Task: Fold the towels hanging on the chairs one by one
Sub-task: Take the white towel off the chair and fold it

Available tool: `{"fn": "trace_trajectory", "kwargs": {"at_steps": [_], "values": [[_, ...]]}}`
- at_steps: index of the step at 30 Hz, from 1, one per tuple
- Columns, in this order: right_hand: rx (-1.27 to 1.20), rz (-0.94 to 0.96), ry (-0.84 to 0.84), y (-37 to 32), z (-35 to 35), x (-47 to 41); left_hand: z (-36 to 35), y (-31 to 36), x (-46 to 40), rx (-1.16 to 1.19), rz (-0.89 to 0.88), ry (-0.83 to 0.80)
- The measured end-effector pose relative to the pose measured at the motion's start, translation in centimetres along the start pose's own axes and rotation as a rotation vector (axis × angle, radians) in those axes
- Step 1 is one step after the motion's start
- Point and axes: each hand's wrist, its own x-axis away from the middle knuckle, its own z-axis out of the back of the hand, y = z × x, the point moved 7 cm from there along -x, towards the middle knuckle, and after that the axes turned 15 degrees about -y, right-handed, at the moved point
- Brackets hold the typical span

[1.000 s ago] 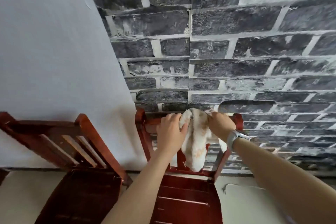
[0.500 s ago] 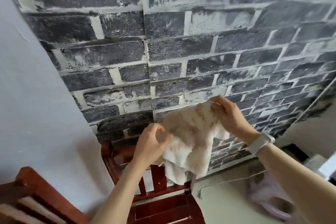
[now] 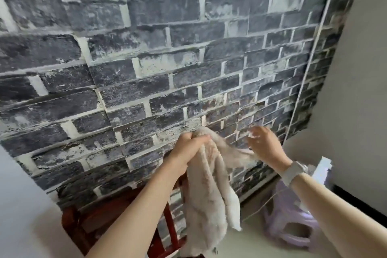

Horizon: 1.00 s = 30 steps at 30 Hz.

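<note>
A cream towel with faint orange marks point(image 3: 207, 192) hangs in the air in front of the brick wall. My left hand point(image 3: 188, 148) grips its bunched top edge in a fist. One corner of the towel stretches right toward my right hand point(image 3: 262, 145), whose fingers are spread; motion blur hides whether it still pinches the cloth. A red wooden chair point(image 3: 109, 213) stands below my left arm, its back partly hidden by the arm and towel.
A dark brick-pattern wall point(image 3: 167, 58) fills the view ahead. A pale purple plastic stool point(image 3: 293, 224) stands on the floor at lower right beside a white wall point(image 3: 360, 90). A thin cord runs down the wall's corner.
The towel has been lifted off the chair back and now hangs from my left fist. My right hand has opened and slid along the edge to the right. The view has swung right.
</note>
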Motion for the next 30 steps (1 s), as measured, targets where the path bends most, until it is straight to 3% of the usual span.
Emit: {"fn": "trace_trajectory", "kwargs": {"at_steps": [5,9,13,16,21,27,30], "values": [[-0.359,-0.223,-0.347,7.4,-8.1,7.4,-3.4,-3.5,-1.8,0.305,0.180,-0.004],[-0.460,-0.449,-0.655,11.3,-12.7,10.7,-7.0,-5.1,-1.2,0.561,0.251,-0.099],[-0.697,-0.447,-0.779,11.6,-15.3,11.3,-9.1,-4.8,-0.5,0.655,0.224,-0.206],[-0.926,-0.398,-0.666,11.0,-15.3,10.6,-9.4,-4.7,-0.2,0.643,0.194,-0.229],[-1.022,-0.332,-0.384,11.6,-12.4,8.6,-7.9,-6.1,0.2,0.529,0.187,-0.290],[-0.862,-0.260,-0.092,12.4,-5.2,6.2,-2.8,-10.4,1.2,-0.037,0.289,-0.066],[-0.735,-0.218,0.000,11.8,-2.9,6.2,-1.7,-11.2,1.8,0.096,0.303,-0.025]]}}
